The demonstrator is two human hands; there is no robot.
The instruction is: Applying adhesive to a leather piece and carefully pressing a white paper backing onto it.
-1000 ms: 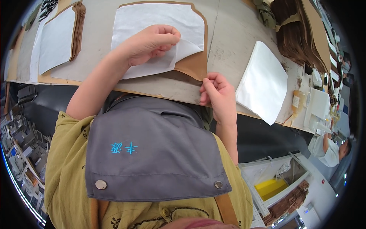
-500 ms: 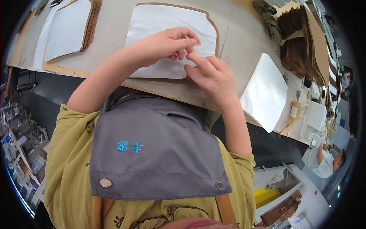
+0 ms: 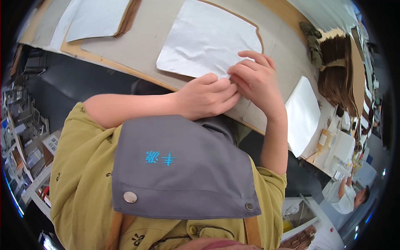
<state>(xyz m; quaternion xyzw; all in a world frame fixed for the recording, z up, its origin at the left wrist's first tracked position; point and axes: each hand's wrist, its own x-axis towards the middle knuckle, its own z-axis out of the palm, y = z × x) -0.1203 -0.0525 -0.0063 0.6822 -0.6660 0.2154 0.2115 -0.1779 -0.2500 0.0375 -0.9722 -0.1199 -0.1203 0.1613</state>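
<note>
A white sheet, slightly creased, lies over a brown-edged piece of much the same shape on the worktable. My left hand is curled at the sheet's near right corner, its fingers folded and its thumb and forefinger closed on the edge. Beside it, my right hand pinches the same corner with thumb and forefinger, while its other fingers are raised and bent. A small white tip shows between the two hands. The rest of the corner is hidden behind the fingers.
White sheets on brown pieces are stacked at the left. Folded white sheets overhang the edge at the right. Beyond them are bundled brown pieces, a dark green cloth and an amber bottle. A person works farther right.
Both hands have come down from above the sheet to its near right corner and closed on it. My left hand has drawn nearer to me. The view has shifted, moving the table's things in the picture.
</note>
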